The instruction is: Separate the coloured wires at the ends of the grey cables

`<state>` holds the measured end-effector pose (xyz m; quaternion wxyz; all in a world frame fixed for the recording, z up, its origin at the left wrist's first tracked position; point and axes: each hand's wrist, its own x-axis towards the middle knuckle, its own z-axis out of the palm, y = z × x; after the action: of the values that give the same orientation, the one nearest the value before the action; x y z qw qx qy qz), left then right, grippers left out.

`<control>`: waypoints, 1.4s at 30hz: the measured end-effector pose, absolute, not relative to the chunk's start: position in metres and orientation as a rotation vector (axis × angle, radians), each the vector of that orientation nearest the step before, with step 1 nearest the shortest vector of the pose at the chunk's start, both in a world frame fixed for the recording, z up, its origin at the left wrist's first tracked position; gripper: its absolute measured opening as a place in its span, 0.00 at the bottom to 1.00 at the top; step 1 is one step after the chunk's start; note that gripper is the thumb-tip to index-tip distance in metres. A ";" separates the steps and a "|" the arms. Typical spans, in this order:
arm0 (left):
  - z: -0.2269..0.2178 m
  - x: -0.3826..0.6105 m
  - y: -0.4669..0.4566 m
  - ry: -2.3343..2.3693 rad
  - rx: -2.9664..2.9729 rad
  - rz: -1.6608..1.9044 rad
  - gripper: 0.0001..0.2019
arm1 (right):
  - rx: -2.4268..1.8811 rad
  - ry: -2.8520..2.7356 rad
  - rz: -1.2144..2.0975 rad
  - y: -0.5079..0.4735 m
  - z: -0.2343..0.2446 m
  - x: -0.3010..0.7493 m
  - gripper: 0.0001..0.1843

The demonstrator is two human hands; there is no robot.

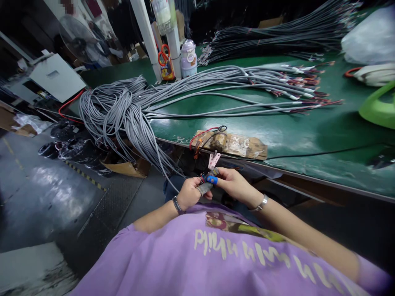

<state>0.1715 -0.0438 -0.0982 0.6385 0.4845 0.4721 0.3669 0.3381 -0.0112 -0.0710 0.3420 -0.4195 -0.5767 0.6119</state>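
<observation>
My left hand (189,193) and my right hand (235,186) meet close to my chest, just below the green table's front edge (277,164). Both are closed around the end of a grey cable (168,174) whose thin coloured wires (202,178) fan out between my fingers. My right thumb wears a blue finger cover (212,179), and a grey cover sits on a left finger. A small pink clip (214,160) hangs right above my hands. The cable runs up to a large grey cable bundle (123,111) draped over the table's left end.
Grey cables with stripped coloured ends (296,88) lie across the table, black cable bundles (277,37) behind them. A taped brown pad (234,144) sits at the table edge. White post, bottles (188,59), scissors, a green object (378,109) and a white bag stand around. Floor lies at left.
</observation>
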 end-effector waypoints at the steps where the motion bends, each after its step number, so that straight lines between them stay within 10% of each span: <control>1: -0.097 0.171 -0.044 1.088 1.103 0.866 0.25 | -1.098 -1.506 1.578 -0.011 -0.071 0.338 0.22; 42: -0.088 0.188 -0.035 0.958 0.761 0.995 0.25 | -0.898 -0.713 1.915 0.022 -0.085 0.325 0.23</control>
<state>0.1878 -0.0348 -0.0877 0.7048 0.3424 0.4310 0.4476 0.3253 0.0219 -0.0852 0.4391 -0.3614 -0.2871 0.7708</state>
